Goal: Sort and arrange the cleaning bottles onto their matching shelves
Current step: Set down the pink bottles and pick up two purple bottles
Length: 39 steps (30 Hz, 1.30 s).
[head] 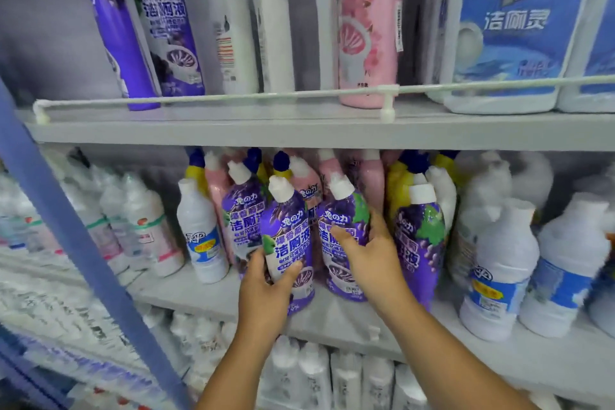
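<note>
On the middle shelf stand several purple toilet-cleaner bottles with white caps. My left hand grips the lower part of the front purple bottle, which leans a little at the shelf's front edge. My right hand wraps its fingers round the neighbouring purple bottle to the right. A third purple bottle stands just right of that hand, and another stands behind the left one. Pink bottles and yellow bottles with blue caps fill the row behind.
White bottles with blue labels stand at the right, one more at the left. The upper shelf with a white rail carries purple, white, pink and large blue-white bottles. A blue upright post crosses the left.
</note>
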### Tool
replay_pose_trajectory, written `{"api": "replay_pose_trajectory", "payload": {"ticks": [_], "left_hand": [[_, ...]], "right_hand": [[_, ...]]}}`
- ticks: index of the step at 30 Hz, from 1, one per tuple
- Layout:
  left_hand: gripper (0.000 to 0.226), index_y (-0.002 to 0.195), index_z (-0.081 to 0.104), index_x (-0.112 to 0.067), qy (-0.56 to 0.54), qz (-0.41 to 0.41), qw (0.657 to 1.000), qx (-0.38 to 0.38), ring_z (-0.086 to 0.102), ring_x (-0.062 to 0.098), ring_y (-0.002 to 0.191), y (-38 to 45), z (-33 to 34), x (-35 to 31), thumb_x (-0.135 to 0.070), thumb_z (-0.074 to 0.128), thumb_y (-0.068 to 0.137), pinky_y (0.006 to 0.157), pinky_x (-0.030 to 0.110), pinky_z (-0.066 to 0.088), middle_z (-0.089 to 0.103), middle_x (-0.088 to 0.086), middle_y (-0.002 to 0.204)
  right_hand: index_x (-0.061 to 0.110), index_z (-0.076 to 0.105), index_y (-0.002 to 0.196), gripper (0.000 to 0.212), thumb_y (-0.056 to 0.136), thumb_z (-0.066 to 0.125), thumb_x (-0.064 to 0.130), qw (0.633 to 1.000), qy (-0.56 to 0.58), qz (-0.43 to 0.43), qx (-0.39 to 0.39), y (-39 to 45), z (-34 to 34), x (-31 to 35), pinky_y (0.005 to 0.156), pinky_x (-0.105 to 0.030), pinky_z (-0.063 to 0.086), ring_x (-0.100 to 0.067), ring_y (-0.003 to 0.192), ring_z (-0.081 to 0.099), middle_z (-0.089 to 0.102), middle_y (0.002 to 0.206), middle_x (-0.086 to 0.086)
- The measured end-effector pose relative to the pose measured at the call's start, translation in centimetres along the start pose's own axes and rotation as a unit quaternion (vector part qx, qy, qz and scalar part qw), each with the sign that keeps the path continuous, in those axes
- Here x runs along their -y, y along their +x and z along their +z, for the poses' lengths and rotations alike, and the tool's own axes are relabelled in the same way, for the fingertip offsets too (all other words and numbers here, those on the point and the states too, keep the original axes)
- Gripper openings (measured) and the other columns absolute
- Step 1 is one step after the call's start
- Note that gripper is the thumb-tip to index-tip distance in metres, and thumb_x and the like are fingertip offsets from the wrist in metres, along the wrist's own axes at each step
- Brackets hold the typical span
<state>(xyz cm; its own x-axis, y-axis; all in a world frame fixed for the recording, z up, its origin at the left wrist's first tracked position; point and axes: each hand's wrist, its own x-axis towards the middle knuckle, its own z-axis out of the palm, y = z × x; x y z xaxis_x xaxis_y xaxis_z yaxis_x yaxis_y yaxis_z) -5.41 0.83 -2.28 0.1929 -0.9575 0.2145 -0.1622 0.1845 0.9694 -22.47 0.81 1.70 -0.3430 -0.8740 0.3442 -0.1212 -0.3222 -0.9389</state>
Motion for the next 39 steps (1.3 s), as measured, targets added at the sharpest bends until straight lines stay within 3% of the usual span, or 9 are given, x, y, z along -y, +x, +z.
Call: {"api": "replay_pose_trajectory", "payload": {"ticks": [6, 9, 11, 15, 19, 22, 26, 34, 39], "left_hand": [[0.034, 0.105, 0.06, -0.042, 0.04, 0.047, 0.997, 0.053, 0.063, -0.015, 0.091, 3.8, 0.8, 2.0, -0.02, 0.078, 0.087, 0.072, 0.003, 0.044, 0.072, -0.023, 0.098], [0.041, 0.12, 0.06, -0.033, 0.042, 0.064, 0.994, 0.077, 0.06, -0.018, 0.097, 5.0, 1.1, 2.8, -0.019, 0.079, 0.086, 0.078, -0.001, 0.041, 0.07, -0.019, 0.109], [0.047, 0.129, 0.06, -0.024, 0.045, 0.067, 0.992, 0.095, 0.062, -0.01, 0.105, 6.0, 1.2, 3.3, -0.025, 0.08, 0.086, 0.088, 0.006, 0.045, 0.071, -0.013, 0.116], [0.059, 0.14, 0.054, -0.024, 0.053, 0.06, 0.989, 0.126, 0.063, 0.015, 0.117, 7.2, 1.2, 3.7, -0.033, 0.079, 0.087, 0.1, 0.033, 0.049, 0.069, -0.005, 0.127], [0.046, 0.132, 0.058, -0.028, 0.083, 0.057, 0.985, 0.139, 0.066, 0.019, 0.108, 6.3, 0.3, 4.0, -0.043, 0.071, 0.09, 0.086, 0.034, 0.051, 0.072, -0.005, 0.119], [0.052, 0.133, 0.055, -0.031, 0.057, 0.011, 0.989, 0.133, 0.067, 0.016, 0.108, 4.5, -1.0, 4.5, -0.048, 0.073, 0.086, 0.094, 0.041, 0.054, 0.069, -0.006, 0.121], [0.058, 0.138, 0.052, -0.03, 0.034, 0.057, 0.99, 0.125, 0.058, 0.009, 0.121, 1.0, -2.3, 3.0, -0.045, 0.074, 0.085, 0.103, 0.035, 0.048, 0.058, -0.011, 0.133], [0.049, 0.135, 0.054, -0.036, -0.057, 0.01, 0.966, 0.253, 0.06, 0.001, 0.117, -7.4, 1.2, -2.3, -0.037, 0.073, 0.09, 0.086, 0.015, 0.044, 0.059, -0.016, 0.134], [0.043, 0.13, 0.059, -0.034, -0.076, -0.001, 0.953, 0.294, 0.062, -0.01, 0.104, -15.5, 7.1, -5.7, -0.034, 0.074, 0.09, 0.069, 0.005, 0.046, 0.064, -0.017, 0.125]], "right_hand": [[0.044, 0.053, 0.118, 0.039, 0.093, 0.074, 0.023, 0.995, -0.067, -0.009, -0.068, 1.9, 1.7, -1.3, 0.095, -0.01, 0.044, 0.016, 0.11, 0.059, 0.063, 0.112, 0.04], [0.044, 0.054, 0.125, 0.042, 0.088, 0.074, 0.043, 0.985, -0.113, -0.034, -0.123, 3.0, 2.6, -2.0, 0.105, -0.038, 0.05, -0.008, 0.122, 0.062, 0.067, 0.127, 0.012], [0.049, 0.052, 0.122, 0.041, 0.087, 0.073, 0.048, 0.983, -0.126, -0.032, -0.132, 3.5, 2.9, -2.3, 0.105, -0.048, 0.05, -0.016, 0.123, 0.062, 0.066, 0.129, 0.004], [0.034, 0.053, 0.125, 0.042, 0.093, 0.075, 0.021, 0.981, -0.13, 0.0, -0.144, 3.1, 3.5, -1.8, 0.106, -0.044, 0.05, -0.012, 0.117, 0.064, 0.068, 0.125, 0.002], [0.021, 0.054, 0.139, 0.053, 0.091, 0.076, 0.019, 0.975, -0.148, 0.032, -0.162, 0.0, 3.5, -1.8, 0.105, -0.036, 0.052, -0.007, 0.119, 0.064, 0.067, 0.13, 0.007], [0.023, 0.051, 0.14, 0.053, 0.093, 0.075, 0.021, 0.98, -0.134, 0.04, -0.139, -3.6, 3.7, -1.2, 0.102, -0.021, 0.05, 0.007, 0.121, 0.059, 0.062, 0.132, 0.018], [0.025, 0.058, 0.134, 0.045, 0.093, 0.075, 0.025, 0.986, -0.116, 0.049, -0.111, -8.4, 3.4, -0.5, 0.105, -0.025, 0.05, 0.002, 0.123, 0.059, 0.064, 0.131, 0.018], [0.037, 0.059, 0.128, 0.038, 0.093, 0.072, 0.035, 0.981, -0.066, 0.101, -0.155, -15.8, -6.8, 1.8, 0.097, -0.03, 0.054, 0.004, 0.117, 0.062, 0.064, 0.13, 0.021], [0.04, 0.051, 0.134, 0.043, 0.095, 0.066, 0.044, 0.972, -0.064, 0.122, -0.192, -21.1, -17.3, 3.9, 0.09, -0.019, 0.047, 0.007, 0.119, 0.056, 0.055, 0.131, 0.029]]}}
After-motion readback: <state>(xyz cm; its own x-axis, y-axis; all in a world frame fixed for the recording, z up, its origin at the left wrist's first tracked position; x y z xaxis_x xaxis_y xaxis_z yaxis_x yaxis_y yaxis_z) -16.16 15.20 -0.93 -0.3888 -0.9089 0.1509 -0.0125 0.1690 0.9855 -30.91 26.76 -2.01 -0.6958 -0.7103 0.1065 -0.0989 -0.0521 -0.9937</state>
